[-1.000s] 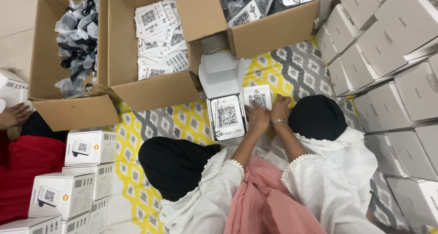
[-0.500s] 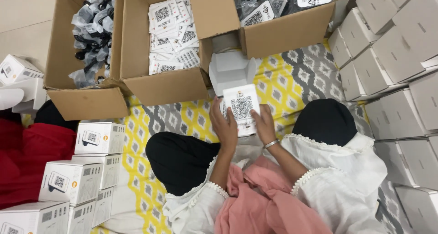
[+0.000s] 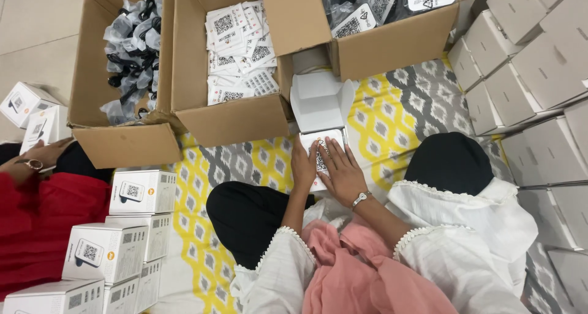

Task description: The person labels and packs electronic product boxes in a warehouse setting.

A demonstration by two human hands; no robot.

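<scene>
Left hand [image 3: 303, 167] and right hand [image 3: 343, 173] side by side at frame centre, both flat, fingers spread, pressing on a white leaflet [image 3: 323, 144]. Leaflet over a small box, open flap [image 3: 320, 100] just above. Cardboard boxes [image 3: 233, 115] along the top.

**White top, pink scarf, black trousers**

The person wears a white textured top with long sleeves, each cuff edged with a small scalloped lace trim. A salmon-pink scarf [image 3: 361, 271] drapes down the front between the arms. The legs are in plain black trousers [image 3: 245, 213]. A slim silver wristwatch [image 3: 361, 198] with a small round face sits above the right hand [image 3: 344, 174].
</scene>
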